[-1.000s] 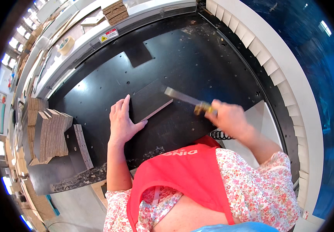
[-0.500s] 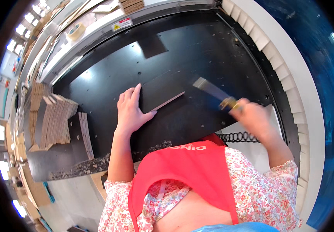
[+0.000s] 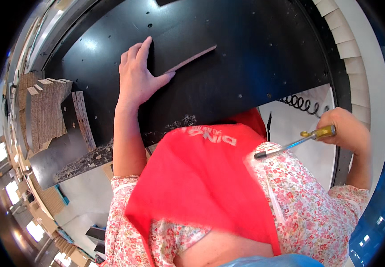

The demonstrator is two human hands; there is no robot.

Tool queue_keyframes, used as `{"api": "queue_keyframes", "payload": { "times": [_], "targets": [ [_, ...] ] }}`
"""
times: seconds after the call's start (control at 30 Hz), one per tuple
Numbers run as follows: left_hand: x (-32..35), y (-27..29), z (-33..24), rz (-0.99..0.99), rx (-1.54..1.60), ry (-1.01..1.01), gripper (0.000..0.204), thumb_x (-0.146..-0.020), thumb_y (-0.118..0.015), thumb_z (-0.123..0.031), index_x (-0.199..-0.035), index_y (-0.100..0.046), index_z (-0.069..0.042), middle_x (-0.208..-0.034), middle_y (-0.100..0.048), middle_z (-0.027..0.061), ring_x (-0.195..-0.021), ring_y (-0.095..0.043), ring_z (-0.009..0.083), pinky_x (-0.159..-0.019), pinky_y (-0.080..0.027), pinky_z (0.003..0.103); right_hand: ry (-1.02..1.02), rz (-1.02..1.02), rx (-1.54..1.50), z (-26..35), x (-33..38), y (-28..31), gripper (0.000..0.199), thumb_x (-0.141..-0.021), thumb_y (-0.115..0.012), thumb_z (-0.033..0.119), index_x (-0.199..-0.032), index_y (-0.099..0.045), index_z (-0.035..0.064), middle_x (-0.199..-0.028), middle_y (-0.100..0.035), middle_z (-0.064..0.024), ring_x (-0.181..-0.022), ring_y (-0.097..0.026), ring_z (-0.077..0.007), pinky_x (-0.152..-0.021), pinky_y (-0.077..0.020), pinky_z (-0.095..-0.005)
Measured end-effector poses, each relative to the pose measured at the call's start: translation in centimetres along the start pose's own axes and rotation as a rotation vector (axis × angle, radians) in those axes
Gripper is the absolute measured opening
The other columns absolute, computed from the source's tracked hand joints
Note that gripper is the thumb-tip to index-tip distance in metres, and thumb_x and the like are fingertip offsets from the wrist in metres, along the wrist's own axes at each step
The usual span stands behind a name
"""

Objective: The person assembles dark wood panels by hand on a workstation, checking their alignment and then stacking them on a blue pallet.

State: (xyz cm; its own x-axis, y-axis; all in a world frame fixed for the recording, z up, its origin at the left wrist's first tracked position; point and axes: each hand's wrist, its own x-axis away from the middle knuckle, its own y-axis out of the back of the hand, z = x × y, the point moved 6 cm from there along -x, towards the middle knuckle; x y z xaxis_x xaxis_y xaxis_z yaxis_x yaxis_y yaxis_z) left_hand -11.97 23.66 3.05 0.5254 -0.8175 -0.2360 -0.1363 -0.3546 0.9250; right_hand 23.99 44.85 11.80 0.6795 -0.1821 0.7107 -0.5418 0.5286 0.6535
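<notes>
My left hand (image 3: 135, 75) lies on the black work surface (image 3: 246, 62) with fingers stretched and thumb spread. Its thumb tip touches the near end of a narrow brown chipboard edge (image 3: 191, 59); whether this is a loose strip or the side of a black board I cannot tell. Off to the right, my right hand (image 3: 341, 124) is closed round the yellow handle of an air blow gun (image 3: 297, 143). The gun's thin metal tube points left, and its black tip is in front of my flowered sleeve and the red apron (image 3: 201, 178).
Stacked black-faced chipboard pieces (image 3: 48, 115) stand at the left, beside two narrow strips (image 3: 83, 120). A black coiled hose (image 3: 301, 103) runs below the table edge towards my right hand. White overlapping flaps (image 3: 346, 40) line the machine's right side.
My right hand has swung back from over the table to my right side, bringing the blow gun's tip near my body. My left hand stays on the surface; the view has shifted.
</notes>
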Motion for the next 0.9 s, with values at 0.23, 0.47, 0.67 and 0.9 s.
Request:
{"api": "queue_keyframes", "payload": {
  "times": [0.23,0.47,0.67,0.9],
  "targets": [
    [0.1,-0.5,0.4,0.003,0.048,-0.011,0.088,-0.068,-0.086,-0.027,-0.145,-0.048,-0.01,-0.138,-0.052,0.0151,-0.129,-0.047,0.035,-0.11,-0.039,0.044,-0.325,-0.088,0.196,-2.7,0.8,-0.4,0.009,-0.072,-0.078,0.009,-0.079,-0.072,0.005,-0.083,-0.069,-0.0172,-0.084,-0.067,-0.0351,-0.078,-0.0544,-0.0431],
    [0.3,-0.7,0.7,-0.01,0.041,-0.072,0.086,-0.07,-0.086,-0.032,-0.145,-0.049,-0.012,-0.134,-0.056,0.0136,-0.127,-0.049,0.0338,-0.109,-0.039,0.043,-0.136,0.006,0.09,-2.6,0.9,-2.2,0.015,-0.066,-0.075,0.002,-0.08,-0.071,0.0065,-0.081,-0.067,-0.0127,-0.084,-0.065,-0.0322,-0.077,-0.0519,-0.0404],
    [0.8,0.4,-1.6,0.0,0.053,0.058,0.09,-0.065,-0.085,-0.022,-0.143,-0.047,-0.001,-0.139,-0.052,0.0216,-0.131,-0.046,0.0367,-0.114,-0.035,0.043,-0.319,-0.03,0.269,-3.9,0.6,-5.0,0.018,-0.067,-0.078,0.005,-0.083,-0.072,0.007,-0.085,-0.067,-0.0152,-0.089,-0.064,-0.033,-0.082,-0.0513,-0.0428],
    [1.4,0.6,-2.1,-0.043,0.065,-0.001,0.09,-0.063,-0.085,-0.023,-0.141,-0.047,0.002,-0.134,-0.054,0.0217,-0.127,-0.049,0.0369,-0.11,-0.038,0.042,-0.479,0.127,0.576,-7.6,-1.7,-9.0,0.011,-0.073,-0.075,0.007,-0.083,-0.073,0.0029,-0.081,-0.069,-0.0198,-0.082,-0.068,-0.0391,-0.078,-0.0548,-0.0461]
  ]
}}
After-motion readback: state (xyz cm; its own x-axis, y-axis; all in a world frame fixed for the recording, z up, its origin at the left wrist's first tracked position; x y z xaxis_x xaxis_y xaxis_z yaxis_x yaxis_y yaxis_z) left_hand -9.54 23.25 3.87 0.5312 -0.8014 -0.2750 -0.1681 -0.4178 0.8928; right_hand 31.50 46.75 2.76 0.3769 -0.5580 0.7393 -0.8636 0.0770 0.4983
